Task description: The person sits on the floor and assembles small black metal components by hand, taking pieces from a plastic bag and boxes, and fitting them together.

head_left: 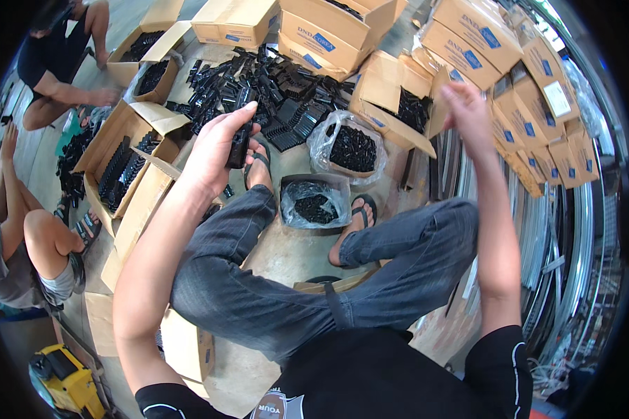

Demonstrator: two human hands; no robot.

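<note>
My left hand [220,145] is closed around a black elongated part [240,145], upright in the fist with the thumb along its top. A large heap of similar black parts [223,80] lies on the floor just beyond it. My right hand [467,117] is raised at the right, by the flap of an open cardboard box [374,87] holding black pieces [411,110]. Motion blurs its fingers, and whether they hold anything is unclear. Between my feet stands a dark bin [290,216] lined with clear plastic. A clear plastic bag [381,157] of small black pieces sits behind it.
Open cartons [94,171] of black parts line the left side, where two people [45,77] sit. Stacked cardboard boxes [468,35] stand at the far right. Long metal profiles [531,258] lie along the right. A yellow-and-black machine [66,377] is at lower left.
</note>
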